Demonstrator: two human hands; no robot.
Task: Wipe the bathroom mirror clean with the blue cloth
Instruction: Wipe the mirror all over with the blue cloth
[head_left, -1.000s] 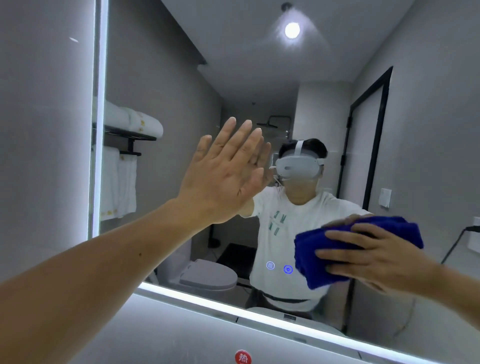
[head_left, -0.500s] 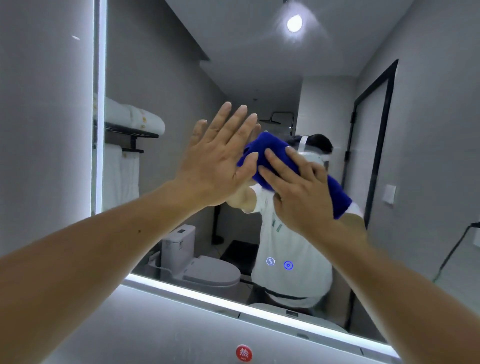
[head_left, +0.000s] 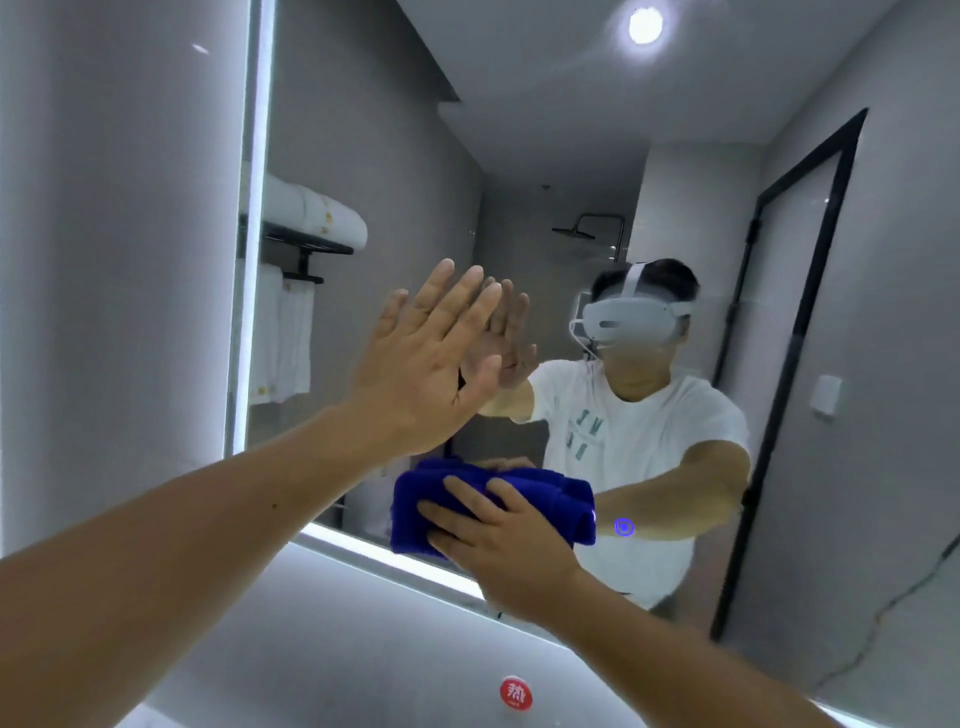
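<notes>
The bathroom mirror (head_left: 363, 130) fills most of the view, with a lit strip along its left and bottom edges. My left hand (head_left: 431, 364) lies flat against the glass with its fingers spread, holding nothing. Below it, my right hand (head_left: 498, 540) presses a folded blue cloth (head_left: 550, 499) onto the mirror just above its lower lit edge. The fingers cover the middle of the cloth. The reflection shows a person in a white shirt with a headset.
A grey wall (head_left: 114, 260) borders the mirror on the left. Beneath the mirror runs a pale ledge with a round red sticker (head_left: 516, 692). Two small blue lit icons (head_left: 624, 526) glow on the glass beside the cloth.
My right hand swept the cloth from the lower right up to the centre beside my left hand, then down to the mirror's bottom edge. My left hand stayed pressed on the glass.
</notes>
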